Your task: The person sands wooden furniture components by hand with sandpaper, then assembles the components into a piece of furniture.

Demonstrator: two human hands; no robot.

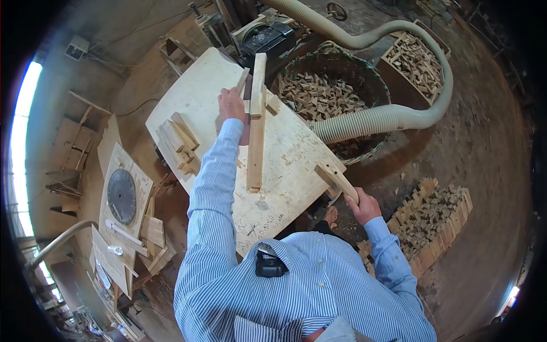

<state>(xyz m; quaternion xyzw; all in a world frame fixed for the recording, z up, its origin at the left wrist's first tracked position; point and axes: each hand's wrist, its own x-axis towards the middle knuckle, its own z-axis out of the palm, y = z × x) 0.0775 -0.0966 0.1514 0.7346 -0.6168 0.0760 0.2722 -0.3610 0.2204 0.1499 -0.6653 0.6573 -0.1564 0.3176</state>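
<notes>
My left hand (232, 104) is closed on a small wooden piece (243, 81) at the far part of the pale work table (285, 154). A dark reddish strip (246, 122) runs beside that hand, along an upright-looking wooden fence (256, 131) with a short block at its side. My right hand (364, 206) grips the near end of a wooden bar (340, 180) with dark holes, at the table's right corner. Left of my left forearm, several cut wooden pieces (178, 137) lie stacked on the table.
Beyond the table stand a dark motor (268, 40) and a large basket (379, 85) of wood offcuts, crossed by a ribbed hose (370, 122). A crate (419, 62) and a pile of blocks (424, 222) are on the right floor. A round saw blade (121, 195) lies on boards at left.
</notes>
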